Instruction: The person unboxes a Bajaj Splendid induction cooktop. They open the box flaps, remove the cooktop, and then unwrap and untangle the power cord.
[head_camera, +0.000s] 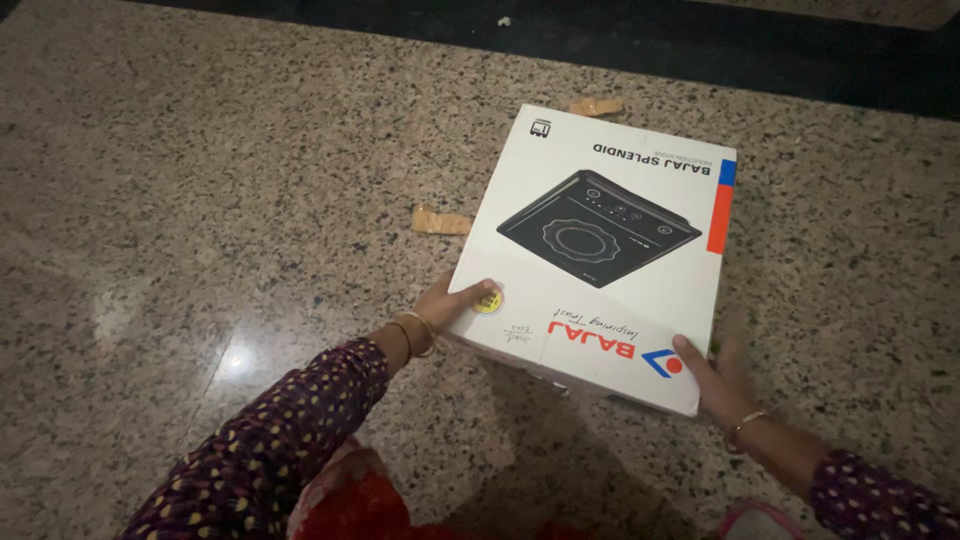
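A person looks down at a flat white cardboard box (600, 250) on a speckled granite floor (200, 150). The box lid shows a picture of a black induction cooktop, with a red and blue stripe along its right edge. The printing is upside down to the viewer, so the top of the box points away from the person. Its long axis runs away from the body, leaning slightly to the right.

Both hands hold the near edge. The left hand (450, 305) has its grip closed on the near left corner, thumb on top beside a round yellow sticker. The right hand (720, 385) has its grip closed on the near right corner, thumb on the lid and fingers underneath. Both hands are about equally near, and the box stretches forward from them. Its near edge seems lifted slightly off the floor, with shadow beneath.

Two scraps of brown tape (440, 221) lie on the floor, one just left of the box and one beyond its far edge. Both wrists wear gold bangles, and the sleeves are dark purple with dots.
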